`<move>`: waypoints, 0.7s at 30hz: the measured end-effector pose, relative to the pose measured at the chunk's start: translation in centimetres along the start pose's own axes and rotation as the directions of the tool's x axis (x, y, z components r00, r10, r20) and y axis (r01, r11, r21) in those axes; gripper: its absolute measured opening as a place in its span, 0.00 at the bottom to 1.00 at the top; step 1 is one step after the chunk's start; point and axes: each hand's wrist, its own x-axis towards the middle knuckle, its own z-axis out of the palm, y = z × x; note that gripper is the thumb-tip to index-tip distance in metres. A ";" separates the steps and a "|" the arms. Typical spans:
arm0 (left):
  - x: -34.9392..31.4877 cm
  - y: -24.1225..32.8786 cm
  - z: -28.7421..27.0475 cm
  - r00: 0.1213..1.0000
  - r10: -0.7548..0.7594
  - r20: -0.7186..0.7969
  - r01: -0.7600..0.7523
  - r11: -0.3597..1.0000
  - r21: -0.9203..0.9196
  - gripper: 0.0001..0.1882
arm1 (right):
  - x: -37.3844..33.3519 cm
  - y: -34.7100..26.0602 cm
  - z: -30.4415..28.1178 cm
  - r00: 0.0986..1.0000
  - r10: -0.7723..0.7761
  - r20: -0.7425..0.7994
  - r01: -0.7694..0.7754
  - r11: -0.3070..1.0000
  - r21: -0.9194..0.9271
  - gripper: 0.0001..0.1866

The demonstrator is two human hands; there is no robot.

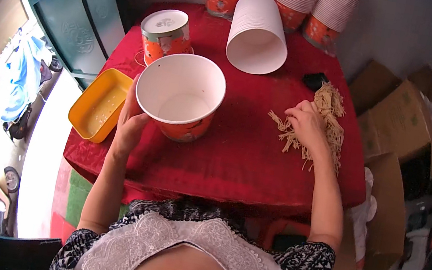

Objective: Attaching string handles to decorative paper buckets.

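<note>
My left hand (130, 127) grips the left side of a white-lined paper bucket (185, 131) with an orange printed outside. The bucket's mouth tilts toward me, and its inside shows bare except for a small dark speck on the wall. On the right of the table, my right hand (306, 125) rests on a loose bundle of beige cords (334, 134), its fingers bent and pinched at some strands. Exactly how many strands sit between the fingertips cannot be made out. Behind the held bucket, a lidded orange bucket (164, 39) stands with string at its base.
A shallow yellow tray (95, 108) lies left of my left hand. A nested stack of white buckets (256, 29) lies on its side at the back, before several plastic-wrapped stacks (292, 15). A black object (314, 80) touches the cords. Cardboard boxes (382, 222) stand right of the red-covered table (239, 168).
</note>
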 end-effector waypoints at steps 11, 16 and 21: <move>-1.4 0.9 -0.9 0.976 0.160 -0.147 -0.156 0.987 0.039 0.45 | 0.8 -0.3 -0.3 0.971 -0.029 0.239 0.064 0.988 -0.140 0.04; -1.9 1.9 -0.7 0.946 0.233 -0.226 -0.187 0.961 0.206 0.38 | 0.4 -1.1 -0.4 0.988 -0.003 0.157 0.008 1.000 -0.027 0.04; -2.3 4.0 1.4 0.870 0.400 -0.288 -0.253 0.864 0.435 0.19 | -0.1 -5.6 -0.6 0.989 -0.134 -0.061 0.145 0.961 0.234 0.05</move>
